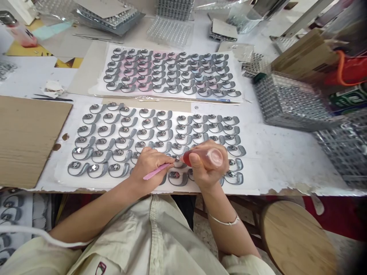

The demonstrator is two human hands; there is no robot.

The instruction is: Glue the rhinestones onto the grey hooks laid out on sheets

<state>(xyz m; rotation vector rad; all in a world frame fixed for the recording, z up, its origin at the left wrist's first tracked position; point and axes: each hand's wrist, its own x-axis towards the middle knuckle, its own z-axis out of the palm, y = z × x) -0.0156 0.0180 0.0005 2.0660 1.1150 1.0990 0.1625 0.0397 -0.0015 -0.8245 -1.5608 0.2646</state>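
Note:
My right hand (210, 166) is wrapped round a soft bottle of red liquid (203, 157), tilted with its nozzle pointing left. The nozzle is at a small grey metal piece (178, 163) with a round head and a curved band. Just left of it, my left hand (150, 168) pinches a thin pink stick (156, 172), its tip close to the same piece. Rows of these curved grey pieces (123, 142) lie on a white sheet (61, 168) under both hands. One piece nearest me has a reddish head (175, 175). My hands hide several pieces.
A second sheet of similar pieces (172, 72) lies farther back, with a long thin brush (223, 101) before it. Cardboard (28, 141) is at the left. Stacked clear trays (295, 99) stand right, a pink-liquid bottle (23, 34) back left. A wooden stool (298, 236) is below the table edge.

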